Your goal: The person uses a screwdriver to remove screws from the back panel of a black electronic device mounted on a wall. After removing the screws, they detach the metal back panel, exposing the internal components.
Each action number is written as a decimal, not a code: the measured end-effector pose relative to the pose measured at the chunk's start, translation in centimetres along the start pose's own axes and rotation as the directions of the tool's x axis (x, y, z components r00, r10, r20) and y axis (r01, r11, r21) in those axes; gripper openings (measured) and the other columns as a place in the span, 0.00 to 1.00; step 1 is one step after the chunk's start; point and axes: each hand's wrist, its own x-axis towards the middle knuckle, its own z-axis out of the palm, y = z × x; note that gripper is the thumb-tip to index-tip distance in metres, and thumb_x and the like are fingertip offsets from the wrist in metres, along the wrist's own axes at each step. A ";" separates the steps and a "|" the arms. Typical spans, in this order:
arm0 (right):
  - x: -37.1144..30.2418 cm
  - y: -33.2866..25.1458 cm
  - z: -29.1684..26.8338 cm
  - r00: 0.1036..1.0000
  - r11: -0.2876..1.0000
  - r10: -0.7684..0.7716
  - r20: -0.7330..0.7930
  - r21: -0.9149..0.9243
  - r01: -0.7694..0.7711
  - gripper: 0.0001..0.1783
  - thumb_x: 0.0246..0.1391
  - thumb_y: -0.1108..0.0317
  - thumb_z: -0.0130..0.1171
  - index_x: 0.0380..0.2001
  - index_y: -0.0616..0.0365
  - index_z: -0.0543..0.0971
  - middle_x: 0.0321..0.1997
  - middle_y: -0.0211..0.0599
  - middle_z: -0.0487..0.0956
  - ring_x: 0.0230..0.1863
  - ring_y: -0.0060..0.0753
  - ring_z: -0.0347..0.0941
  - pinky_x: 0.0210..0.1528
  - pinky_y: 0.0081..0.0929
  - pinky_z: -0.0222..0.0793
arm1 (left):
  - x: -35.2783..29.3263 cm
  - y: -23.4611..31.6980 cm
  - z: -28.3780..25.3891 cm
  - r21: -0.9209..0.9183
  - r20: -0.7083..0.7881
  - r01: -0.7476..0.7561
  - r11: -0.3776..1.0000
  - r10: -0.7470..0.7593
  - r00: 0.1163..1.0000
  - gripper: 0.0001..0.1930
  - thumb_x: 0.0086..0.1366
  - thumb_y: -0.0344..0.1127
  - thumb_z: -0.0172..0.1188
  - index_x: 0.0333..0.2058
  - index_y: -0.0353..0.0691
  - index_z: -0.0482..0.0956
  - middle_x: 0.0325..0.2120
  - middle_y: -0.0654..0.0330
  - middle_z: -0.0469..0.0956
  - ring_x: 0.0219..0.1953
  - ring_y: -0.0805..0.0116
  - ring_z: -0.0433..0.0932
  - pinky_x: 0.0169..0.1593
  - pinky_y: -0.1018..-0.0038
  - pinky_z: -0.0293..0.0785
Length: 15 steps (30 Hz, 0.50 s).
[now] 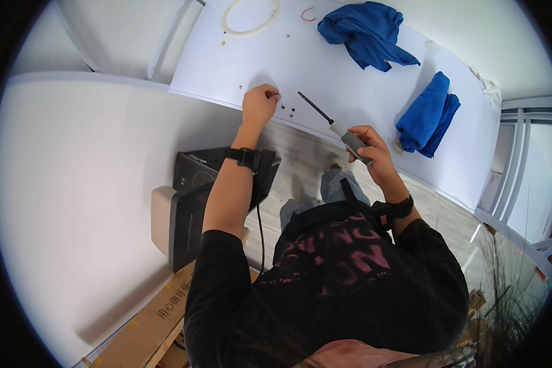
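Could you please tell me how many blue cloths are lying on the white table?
2: a crumpled blue cloth at the far side of the table, and a folded blue cloth to the right, beyond the screwdriver.

Your screwdriver (337,127) has a black shaft and grey handle; the table (349,67) is white (both cloths (365,32) plain blue).

One package in view: a brown cardboard box (150,331), flat-topped, with dark printed characters along its upper face, on the floor well below and behind the left hand (259,103), at the person's left side. No signs, separate labels or lit screens discernible.
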 end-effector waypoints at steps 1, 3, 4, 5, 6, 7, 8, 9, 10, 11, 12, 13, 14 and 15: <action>0.1 0.1 -0.1 1.000 1.000 0.000 -0.006 -0.001 0.000 0.26 0.43 0.73 0.47 0.50 0.61 0.69 0.38 0.42 0.72 0.36 0.32 0.71 0.39 0.28 0.69 | 0.1 0.4 -0.1 0.016 0.020 0.004 1.000 -0.005 1.000 0.07 0.52 0.32 0.65 0.31 0.39 0.81 0.22 0.57 0.80 0.25 0.68 0.79 0.31 0.74 0.73; 0.2 0.1 -0.1 1.000 1.000 0.004 -0.008 0.000 -0.004 0.26 0.43 0.73 0.47 0.50 0.61 0.68 0.38 0.42 0.72 0.36 0.32 0.71 0.40 0.28 0.69 | 0.3 1.3 -0.4 0.049 0.058 0.014 0.999 -0.017 0.998 0.06 0.52 0.32 0.64 0.29 0.38 0.80 0.22 0.57 0.80 0.26 0.67 0.79 0.32 0.74 0.73; 0.3 0.1 -0.1 1.000 1.000 0.006 -0.004 0.001 -0.006 0.26 0.42 0.73 0.47 0.50 0.61 0.68 0.38 0.43 0.72 0.36 0.32 0.71 0.40 0.28 0.69 | 0.4 1.2 -0.3 0.048 0.051 0.013 0.999 -0.016 0.999 0.06 0.52 0.32 0.64 0.29 0.38 0.80 0.22 0.57 0.80 0.26 0.68 0.79 0.32 0.73 0.74; 0.3 0.2 -0.1 1.000 1.000 0.009 0.000 0.002 -0.009 0.26 0.42 0.73 0.47 0.50 0.61 0.68 0.39 0.43 0.72 0.36 0.32 0.71 0.40 0.28 0.69 | 0.5 1.0 -0.2 0.046 0.043 0.013 0.999 -0.015 0.999 0.06 0.53 0.32 0.63 0.29 0.38 0.80 0.22 0.57 0.80 0.26 0.68 0.79 0.32 0.73 0.74; 0.3 0.2 -0.1 1.000 1.000 0.016 -0.001 0.002 -0.016 0.26 0.42 0.73 0.47 0.50 0.61 0.68 0.39 0.43 0.72 0.37 0.32 0.71 0.40 0.28 0.69 | 0.6 0.8 -0.2 0.043 0.036 0.010 0.999 -0.011 0.999 0.05 0.53 0.31 0.63 0.29 0.38 0.79 0.22 0.57 0.80 0.26 0.69 0.79 0.33 0.73 0.74; 0.2 0.2 0.0 1.000 1.000 0.022 -0.002 0.003 -0.022 0.26 0.42 0.74 0.47 0.50 0.61 0.68 0.39 0.43 0.72 0.37 0.32 0.71 0.40 0.28 0.69 | 0.5 0.6 -0.2 -0.012 0.013 0.019 1.000 -0.019 1.000 0.05 0.52 0.31 0.62 0.28 0.37 0.78 0.22 0.57 0.80 0.26 0.68 0.79 0.32 0.73 0.73; 0.1 0.2 0.0 1.000 1.000 0.029 -0.002 0.003 -0.029 0.27 0.42 0.74 0.47 0.50 0.61 0.68 0.39 0.43 0.72 0.37 0.32 0.71 0.40 0.28 0.68 | 0.4 0.3 -0.3 -0.067 -0.010 0.027 0.997 -0.028 1.000 0.05 0.52 0.30 0.62 0.27 0.37 0.78 0.22 0.57 0.79 0.26 0.67 0.78 0.32 0.73 0.73; 0.1 0.1 0.3 1.000 1.000 0.022 -0.016 0.005 -0.022 0.27 0.42 0.74 0.47 0.50 0.61 0.68 0.38 0.43 0.72 0.36 0.32 0.71 0.41 0.28 0.68 | 0.4 0.0 -0.4 -0.122 -0.033 0.031 0.992 -0.036 0.999 0.04 0.51 0.29 0.61 0.26 0.36 0.77 0.22 0.58 0.79 0.25 0.66 0.77 0.31 0.73 0.72; 0.1 -0.1 0.7 0.999 1.000 0.016 -0.028 0.006 -0.016 0.27 0.42 0.74 0.47 0.50 0.61 0.68 0.38 0.43 0.72 0.35 0.32 0.71 0.41 0.28 0.68 | 0.3 -0.4 -0.7 -0.262 0.006 0.092 0.961 -0.094 0.996 0.04 0.52 0.28 0.60 0.27 0.36 0.76 0.21 0.58 0.78 0.24 0.68 0.76 0.30 0.74 0.71; 0.1 -0.2 0.9 0.999 1.000 0.010 -0.039 0.007 -0.010 0.27 0.41 0.74 0.47 0.50 0.61 0.68 0.38 0.43 0.72 0.35 0.32 0.71 0.41 0.28 0.68 | 0.1 -0.9 -1.1 -0.395 0.051 0.154 0.906 -0.146 0.988 0.03 0.52 0.27 0.59 0.27 0.36 0.75 0.21 0.59 0.77 0.23 0.70 0.75 0.28 0.76 0.70; 0.1 -0.2 0.8 1.000 1.000 0.021 -0.017 0.008 -0.021 0.26 0.42 0.75 0.46 0.50 0.60 0.69 0.38 0.41 0.72 0.34 0.31 0.71 0.40 0.27 0.68 | 0.1 -1.0 -1.5 -0.519 0.104 0.210 0.828 -0.183 0.978 0.03 0.52 0.26 0.58 0.27 0.36 0.74 0.20 0.60 0.76 0.22 0.72 0.73 0.27 0.78 0.68; 0.3 0.0 0.6 0.999 0.999 0.033 0.007 0.007 -0.033 0.26 0.42 0.76 0.46 0.49 0.60 0.69 0.38 0.39 0.72 0.33 0.29 0.71 0.40 0.26 0.68 | -0.1 -1.3 -1.9 -0.629 0.131 0.249 0.737 -0.215 0.968 0.02 0.53 0.26 0.57 0.27 0.36 0.73 0.20 0.60 0.75 0.22 0.74 0.72 0.26 0.79 0.67; 0.4 0.1 0.5 0.998 0.999 0.047 0.033 0.005 -0.047 0.25 0.42 0.77 0.46 0.49 0.59 0.70 0.38 0.37 0.72 0.32 0.28 0.70 0.39 0.25 0.68 | -0.7 -1.6 -2.3 -0.725 0.160 0.282 0.629 -0.244 0.956 0.02 0.54 0.26 0.56 0.27 0.36 0.72 0.20 0.61 0.75 0.22 0.76 0.71 0.26 0.81 0.66; 0.5 -0.1 0.8 0.997 0.999 0.052 0.055 -0.002 -0.052 0.25 0.42 0.77 0.46 0.49 0.59 0.70 0.38 0.37 0.71 0.32 0.28 0.70 0.39 0.25 0.68 | -1.5 -1.7 -2.9 -0.806 0.187 0.305 0.508 -0.272 0.944 0.02 0.55 0.25 0.55 0.28 0.36 0.71 0.20 0.61 0.74 0.21 0.78 0.70 0.25 0.82 0.64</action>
